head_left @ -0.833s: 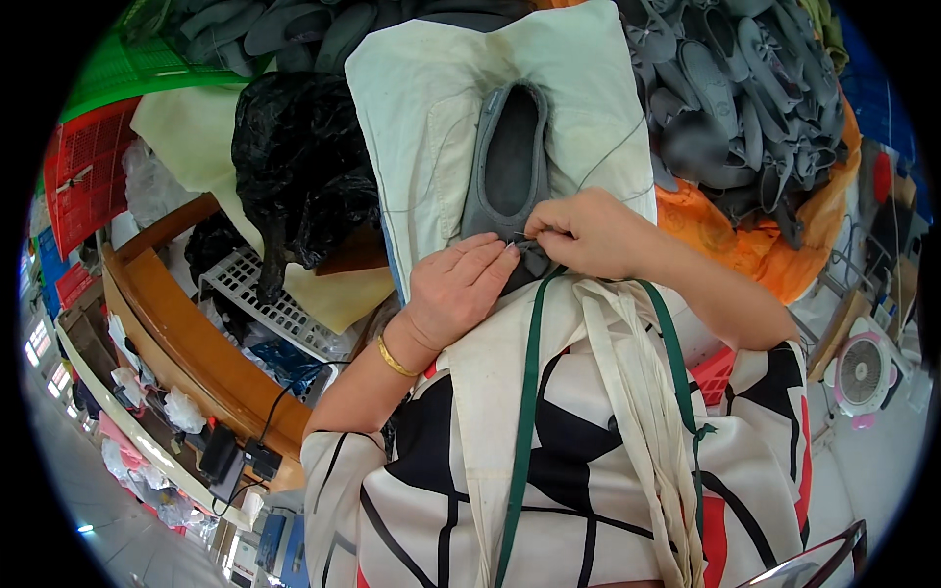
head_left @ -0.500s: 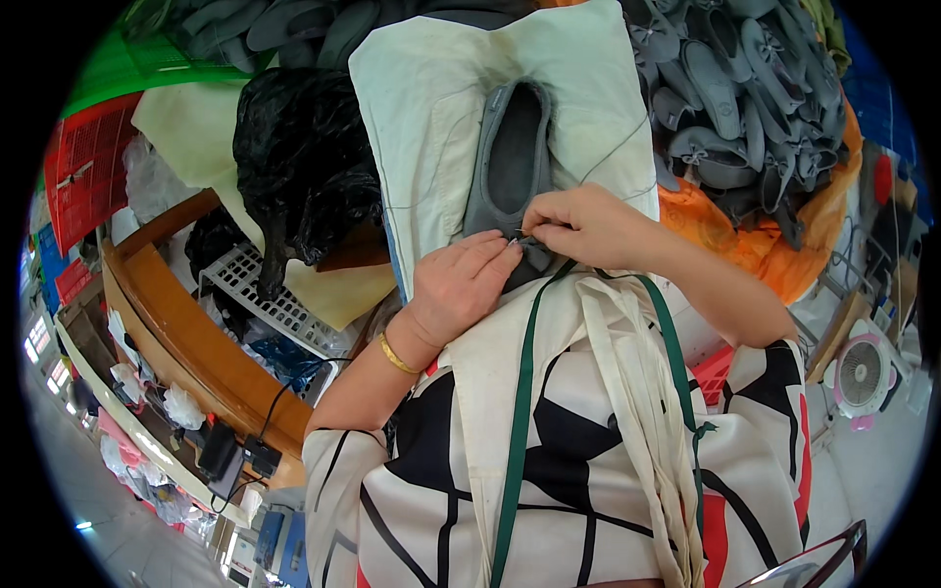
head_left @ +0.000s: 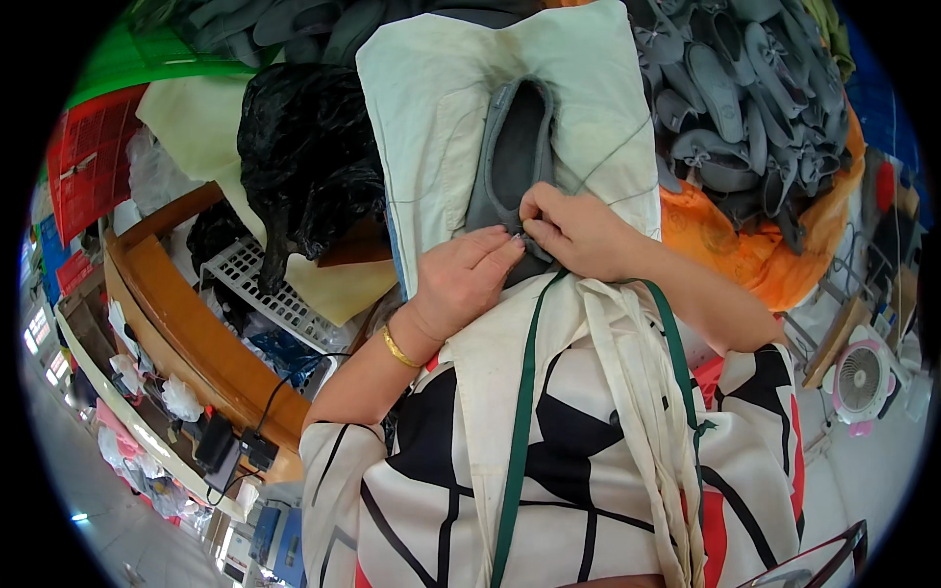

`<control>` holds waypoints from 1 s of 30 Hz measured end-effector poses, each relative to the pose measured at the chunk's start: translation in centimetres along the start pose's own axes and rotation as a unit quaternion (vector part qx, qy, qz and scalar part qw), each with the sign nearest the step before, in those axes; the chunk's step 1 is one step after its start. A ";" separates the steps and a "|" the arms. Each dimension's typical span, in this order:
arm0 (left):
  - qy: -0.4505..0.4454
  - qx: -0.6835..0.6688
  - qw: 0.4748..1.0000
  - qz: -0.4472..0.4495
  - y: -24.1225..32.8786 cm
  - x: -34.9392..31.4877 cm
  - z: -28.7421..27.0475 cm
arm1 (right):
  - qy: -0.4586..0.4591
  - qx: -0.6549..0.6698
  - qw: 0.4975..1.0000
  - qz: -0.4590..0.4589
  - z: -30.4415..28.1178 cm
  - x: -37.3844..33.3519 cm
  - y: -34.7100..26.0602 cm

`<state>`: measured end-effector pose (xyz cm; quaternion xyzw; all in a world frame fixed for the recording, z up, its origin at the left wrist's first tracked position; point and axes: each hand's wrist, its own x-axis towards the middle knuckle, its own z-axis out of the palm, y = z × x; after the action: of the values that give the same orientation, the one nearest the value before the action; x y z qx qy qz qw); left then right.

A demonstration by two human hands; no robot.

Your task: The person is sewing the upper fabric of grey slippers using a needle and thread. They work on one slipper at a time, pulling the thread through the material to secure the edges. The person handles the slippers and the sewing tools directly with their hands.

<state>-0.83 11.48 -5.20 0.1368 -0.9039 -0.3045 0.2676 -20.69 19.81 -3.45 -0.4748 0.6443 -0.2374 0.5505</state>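
A grey slip-on shoe (head_left: 480, 174) lies on a pale cushion (head_left: 417, 108) in front of me, its heel pointing away and its dark opening up. My left hand (head_left: 469, 272) holds the shoe near the toe, fingers pressed together over the front of its upper. Just to the right, my right hand (head_left: 578, 233) is closed in a pinch right beside the left fingertips. A tiny glint shows at the fingertips, too small to name. Thin grey thread (head_left: 613, 160) runs across the cushion's right side.
A heap of grey shoes (head_left: 740, 88) sits in an orange cloth (head_left: 706, 230) at the right. On the left are a black plastic bag (head_left: 304, 147), a white perforated basket (head_left: 265, 289) and a brown wooden piece (head_left: 186, 323). A small fan (head_left: 863, 380) stands far right.
My right hand has shifted slightly, its fingers now curled closer over the shoe's front. The left hand keeps its hold, and the shoe stays on the cushion.
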 end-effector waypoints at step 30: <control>-0.038 0.002 0.999 -0.022 0.0 1.2 -0.8 | 0.006 0.359 0.928 0.097 -2.8 4.2 -3.2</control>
<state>-1.36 10.59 -4.18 0.1452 -0.9108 -0.3134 0.2264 -21.92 14.15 -2.04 -0.1787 0.5622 -0.4012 0.7008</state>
